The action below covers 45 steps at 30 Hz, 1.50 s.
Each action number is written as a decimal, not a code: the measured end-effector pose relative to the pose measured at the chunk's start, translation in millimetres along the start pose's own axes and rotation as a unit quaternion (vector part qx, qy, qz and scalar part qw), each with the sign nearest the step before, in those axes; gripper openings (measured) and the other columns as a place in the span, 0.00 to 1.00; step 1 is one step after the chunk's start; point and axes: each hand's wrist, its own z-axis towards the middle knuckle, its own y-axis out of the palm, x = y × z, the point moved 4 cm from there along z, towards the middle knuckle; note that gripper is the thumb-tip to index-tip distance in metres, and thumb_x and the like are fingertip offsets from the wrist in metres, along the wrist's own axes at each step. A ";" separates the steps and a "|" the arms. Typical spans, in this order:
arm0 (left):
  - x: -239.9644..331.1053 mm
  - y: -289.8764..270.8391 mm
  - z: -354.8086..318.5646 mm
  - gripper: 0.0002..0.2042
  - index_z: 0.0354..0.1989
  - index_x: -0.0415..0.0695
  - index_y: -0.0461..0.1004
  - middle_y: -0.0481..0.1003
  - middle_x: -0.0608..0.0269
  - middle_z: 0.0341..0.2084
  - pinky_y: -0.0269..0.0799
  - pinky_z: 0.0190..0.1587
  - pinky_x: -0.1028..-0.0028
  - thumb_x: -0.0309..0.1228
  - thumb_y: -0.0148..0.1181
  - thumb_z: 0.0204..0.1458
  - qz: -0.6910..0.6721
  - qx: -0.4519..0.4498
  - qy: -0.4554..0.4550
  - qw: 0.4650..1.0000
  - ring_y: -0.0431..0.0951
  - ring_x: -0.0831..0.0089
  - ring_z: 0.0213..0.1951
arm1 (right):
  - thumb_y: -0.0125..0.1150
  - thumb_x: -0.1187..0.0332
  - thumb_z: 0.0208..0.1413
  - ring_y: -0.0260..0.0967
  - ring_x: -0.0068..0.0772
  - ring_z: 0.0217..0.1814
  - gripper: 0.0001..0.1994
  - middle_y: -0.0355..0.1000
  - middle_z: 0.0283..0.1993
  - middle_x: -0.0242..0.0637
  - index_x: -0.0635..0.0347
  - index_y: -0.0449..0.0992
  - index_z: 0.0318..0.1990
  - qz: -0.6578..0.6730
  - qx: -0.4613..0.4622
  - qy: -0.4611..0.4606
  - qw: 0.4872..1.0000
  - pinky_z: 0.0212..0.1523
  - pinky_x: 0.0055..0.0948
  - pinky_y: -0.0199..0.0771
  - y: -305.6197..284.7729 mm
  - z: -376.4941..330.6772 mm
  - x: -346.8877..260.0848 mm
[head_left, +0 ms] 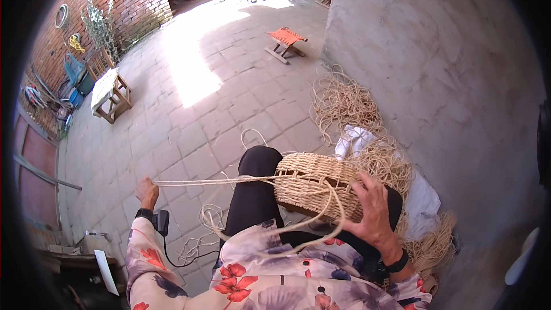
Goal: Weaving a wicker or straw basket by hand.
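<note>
Now L hand (147,191) clenched on cord (201,182) over open paving (198,152); R hand (373,209) grasps woven piece (307,190), R edge.

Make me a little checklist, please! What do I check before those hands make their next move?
1. Left hand gripping the cord: ok, closed around it.
2. Cord straight: ok, stretched between left hand and basket.
3. Right hand holding the basket: ok, at its right end.
4. Basket supported: ok, it lies across the legs.
5. Spare cord tidy: not ok, the pile by the wall is jumbled.
6. Weave tight underneath: cannot tell, hidden.
</note>
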 end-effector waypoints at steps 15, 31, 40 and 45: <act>314.5 -179.1 -167.4 0.11 0.39 0.42 0.77 0.77 0.55 0.26 0.72 0.35 0.63 0.37 0.56 0.59 -0.377 -0.228 0.507 0.741 0.79 0.61 0.30 | 0.68 0.71 0.42 0.54 0.59 0.70 0.39 0.55 0.68 0.57 0.68 0.59 0.65 -0.189 0.146 -0.037 0.970 0.69 0.56 0.51 48.4 -5.9 -13.2; -43.3 -17.1 -34.0 0.14 0.44 0.49 0.81 0.80 0.52 0.37 0.73 0.46 0.56 0.40 0.64 0.50 -0.020 -0.130 0.122 0.984 0.79 0.52 0.41 | 0.71 0.70 0.44 0.55 0.57 0.69 0.43 0.57 0.67 0.55 0.67 0.55 0.69 -0.156 0.168 -0.010 0.973 0.70 0.50 0.52 35.3 -7.4 3.5; 299.7 -192.0 -185.2 0.12 0.46 0.40 0.75 0.78 0.51 0.27 0.74 0.35 0.64 0.35 0.56 0.60 -0.417 -0.247 0.418 0.768 0.79 0.57 0.29 | 0.74 0.72 0.36 0.58 0.56 0.67 0.34 0.62 0.63 0.53 0.56 0.63 0.54 -0.088 0.221 -0.050 0.970 0.68 0.58 0.53 46.2 -0.5 0.2; 256.2 -130.6 -130.0 0.15 0.33 0.39 0.79 0.77 0.49 0.25 0.71 0.33 0.62 0.38 0.54 0.60 -0.426 -0.217 0.339 0.810 0.79 0.55 0.29 | 0.74 0.73 0.36 0.58 0.57 0.66 0.33 0.61 0.63 0.53 0.57 0.63 0.51 -0.087 0.227 -0.045 0.969 0.67 0.57 0.55 36.7 -3.2 -1.3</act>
